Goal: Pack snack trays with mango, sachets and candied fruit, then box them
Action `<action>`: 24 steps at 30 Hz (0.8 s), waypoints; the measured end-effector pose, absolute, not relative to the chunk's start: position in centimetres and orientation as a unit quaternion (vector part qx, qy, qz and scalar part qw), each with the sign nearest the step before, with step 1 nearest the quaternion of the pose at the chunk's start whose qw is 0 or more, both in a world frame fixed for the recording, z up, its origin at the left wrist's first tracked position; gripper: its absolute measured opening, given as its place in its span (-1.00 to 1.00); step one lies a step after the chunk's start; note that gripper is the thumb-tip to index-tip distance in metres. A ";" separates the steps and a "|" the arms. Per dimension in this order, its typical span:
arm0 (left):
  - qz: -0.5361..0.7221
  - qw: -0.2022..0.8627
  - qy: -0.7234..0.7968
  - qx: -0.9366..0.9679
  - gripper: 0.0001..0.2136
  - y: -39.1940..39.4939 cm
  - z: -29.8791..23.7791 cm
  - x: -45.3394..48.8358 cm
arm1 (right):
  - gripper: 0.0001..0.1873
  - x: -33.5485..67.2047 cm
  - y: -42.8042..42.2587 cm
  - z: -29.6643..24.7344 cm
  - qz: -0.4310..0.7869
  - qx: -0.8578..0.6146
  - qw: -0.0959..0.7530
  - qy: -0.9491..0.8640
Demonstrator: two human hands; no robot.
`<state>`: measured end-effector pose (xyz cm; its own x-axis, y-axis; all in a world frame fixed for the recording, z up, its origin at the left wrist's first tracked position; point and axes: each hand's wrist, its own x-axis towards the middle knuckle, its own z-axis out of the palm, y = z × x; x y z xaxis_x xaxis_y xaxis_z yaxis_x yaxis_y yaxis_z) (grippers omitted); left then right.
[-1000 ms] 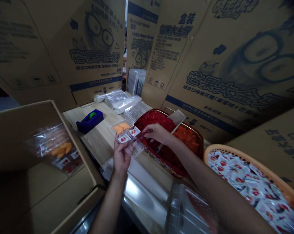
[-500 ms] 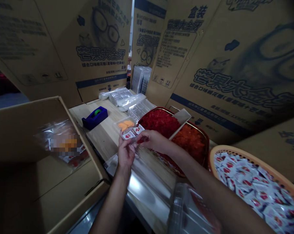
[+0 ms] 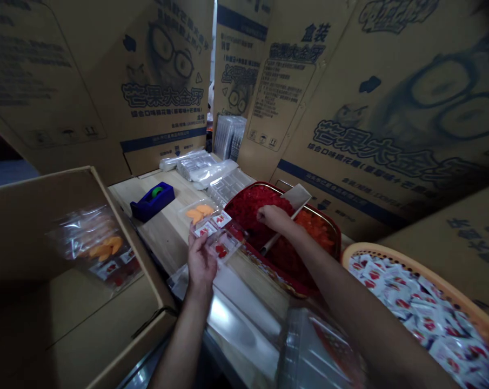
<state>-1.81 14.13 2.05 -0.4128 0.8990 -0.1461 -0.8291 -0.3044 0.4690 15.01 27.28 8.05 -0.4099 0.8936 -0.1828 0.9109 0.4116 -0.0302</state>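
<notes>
My left hand grips the near edge of a clear plastic compartment tray. Orange pieces fill its far part, small white printed sachets lie in the middle, and a few red pieces sit in the near compartment. My right hand is over a heap of red pieces in a red serving tray. Its fingers are curled together, and whatever they hold is hidden. A white divider separates the red heap from orange-red pieces.
An open carton with filled clear bags stands left. A blue tape dispenser and empty clear trays are farther back. An orange basket of sachets stands right. A clear plastic container lies in front. Large cartons wall the table.
My right hand has left the clear compartment tray and moved right to the red heap. My left hand still holds the tray, now showing red pieces in its near compartment. The view has shifted slightly.
</notes>
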 end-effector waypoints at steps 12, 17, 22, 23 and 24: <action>0.809 0.531 0.241 0.073 -0.47 14.3 2.0 -1.8 | -0.76 14.1 27.8 5.9 -0.046 0.498 0.136 0.855; 0.812 0.529 0.238 0.062 -0.46 14.3 1.7 -1.8 | -0.70 14.3 27.7 6.1 -0.065 0.462 0.135 0.874; 0.808 0.532 0.243 0.067 -0.46 14.4 1.7 -1.7 | -0.75 13.7 27.3 5.5 -0.087 0.445 0.172 0.875; 0.807 0.533 0.245 0.067 -0.46 14.3 1.7 -1.7 | -0.74 13.5 27.2 5.4 -0.086 0.448 0.174 0.873; 0.806 0.534 0.247 0.066 -0.46 14.3 1.7 -1.7 | -0.73 13.3 27.1 5.3 -0.085 0.451 0.175 0.871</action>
